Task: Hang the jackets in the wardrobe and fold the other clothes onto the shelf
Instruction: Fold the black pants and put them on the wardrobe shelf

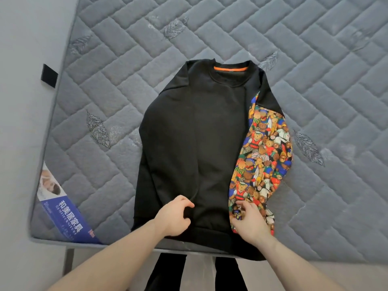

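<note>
Just sweatshirt hem [212, 238] overhanging mattress edge [117, 247]

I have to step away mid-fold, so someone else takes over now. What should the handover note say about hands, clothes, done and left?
Left hand: fingers curled, pinching the black fabric near the hem of the sweatshirt.
Right hand: fingers curled on the bear-print sleeve near its cuff.
Sweatshirt lies flat on the grey mattress, collar away from the person, hem at the near edge. Its black sleeve already looks folded in over the body; the bear-print sleeve lies along the right side.
Left: fold that sleeve in, finish the fold, put it on the shelf. Wardrobe, shelf and other clothes are out of view.
</note>
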`<state>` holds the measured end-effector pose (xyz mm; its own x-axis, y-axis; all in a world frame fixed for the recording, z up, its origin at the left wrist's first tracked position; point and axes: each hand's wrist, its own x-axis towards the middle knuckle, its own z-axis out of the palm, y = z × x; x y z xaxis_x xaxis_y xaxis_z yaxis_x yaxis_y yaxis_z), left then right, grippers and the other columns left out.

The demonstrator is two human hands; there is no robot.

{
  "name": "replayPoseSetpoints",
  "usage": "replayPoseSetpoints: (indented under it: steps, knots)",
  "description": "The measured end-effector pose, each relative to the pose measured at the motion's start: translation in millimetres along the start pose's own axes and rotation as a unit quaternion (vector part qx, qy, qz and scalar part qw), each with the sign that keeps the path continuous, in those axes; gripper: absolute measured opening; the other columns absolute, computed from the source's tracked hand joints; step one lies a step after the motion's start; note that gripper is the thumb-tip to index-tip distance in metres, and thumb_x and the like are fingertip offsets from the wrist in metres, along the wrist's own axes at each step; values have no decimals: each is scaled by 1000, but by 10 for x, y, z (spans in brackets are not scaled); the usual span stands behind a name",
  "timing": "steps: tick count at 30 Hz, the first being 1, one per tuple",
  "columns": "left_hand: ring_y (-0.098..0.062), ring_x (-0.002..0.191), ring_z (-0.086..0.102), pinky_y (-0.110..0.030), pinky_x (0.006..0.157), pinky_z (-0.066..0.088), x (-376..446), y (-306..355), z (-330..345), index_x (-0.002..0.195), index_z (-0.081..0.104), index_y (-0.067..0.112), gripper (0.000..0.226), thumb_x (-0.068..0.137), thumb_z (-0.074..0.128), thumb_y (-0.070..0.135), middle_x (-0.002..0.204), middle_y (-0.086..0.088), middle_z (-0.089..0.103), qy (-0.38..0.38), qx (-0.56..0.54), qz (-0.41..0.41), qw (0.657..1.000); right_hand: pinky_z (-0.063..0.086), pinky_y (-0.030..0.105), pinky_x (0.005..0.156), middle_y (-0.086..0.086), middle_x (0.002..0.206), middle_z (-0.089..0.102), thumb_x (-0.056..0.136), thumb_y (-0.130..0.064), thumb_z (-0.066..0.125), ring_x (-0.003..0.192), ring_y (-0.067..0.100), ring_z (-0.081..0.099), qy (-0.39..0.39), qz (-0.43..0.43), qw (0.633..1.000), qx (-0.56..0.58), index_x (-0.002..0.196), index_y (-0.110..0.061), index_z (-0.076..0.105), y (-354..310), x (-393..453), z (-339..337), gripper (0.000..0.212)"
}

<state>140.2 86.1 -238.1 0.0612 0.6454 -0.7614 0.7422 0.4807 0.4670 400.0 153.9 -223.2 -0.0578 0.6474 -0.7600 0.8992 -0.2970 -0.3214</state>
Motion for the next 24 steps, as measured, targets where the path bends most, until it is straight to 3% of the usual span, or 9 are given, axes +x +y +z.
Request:
replayPoseSetpoints:
  steps: [2,4,8,10,12,16,21,24]
  knots:
    - [1,88,64,-22,87,51,14,30,-61,110,69,43,29,84,68,33,122,25,53,81,-87,-11,993,47,34,102,-2,141,48,91,-28,73,121,20,58,26,-15,999,20,138,-28,54,-37,-23,-6,51]
    - [2,80,63,-20,77,49,15,27,-137,96,68,44,18,80,71,36,110,26,55,190,-160,-35,968,49,36,101,-5,137,48,88,-21,74,119,19,58,82,-35,995,33,133,-29,57,-48,-50,-26,48]
    - [-4,92,61,-25,80,53,-90,-154,-257,110,58,43,34,82,75,39,119,21,47,302,-184,-114,928,50,43,103,-3,138,43,84,-20,77,128,24,47,169,-29,985,8,132,-28,56,59,-112,-72,53]
    - [-16,115,57,-39,96,53,-147,-315,-253,130,52,33,56,81,77,40,136,7,42,303,-160,-179,922,50,47,104,1,142,38,83,-26,79,130,29,44,173,4,985,-11,139,-26,52,129,-133,-52,62]
    - [-31,136,43,-51,109,43,-196,-471,-234,148,40,23,83,79,80,46,150,-5,35,265,-144,-255,919,49,49,104,3,144,34,81,-31,82,131,31,41,168,31,985,-19,145,-25,46,179,-128,-16,74]
    - [-40,146,32,-52,120,31,-221,-716,-153,158,26,11,117,70,86,59,158,-17,34,177,-166,-317,917,47,48,109,3,150,30,81,-33,83,136,29,42,94,44,995,15,150,-25,44,265,-59,18,80]
    - [-37,137,49,-53,114,43,-198,-814,-192,152,31,13,123,58,89,67,149,-11,51,154,-218,-324,908,54,41,103,-1,149,29,82,-37,84,130,23,52,56,24,998,-9,143,-27,50,322,-11,-8,70]
    - [-30,128,58,-47,108,48,-219,-761,-221,144,44,21,98,65,88,59,135,-1,62,168,-229,-284,916,56,37,98,-2,148,30,81,-43,85,128,20,53,49,19,999,-4,142,-28,48,336,-13,-22,73]
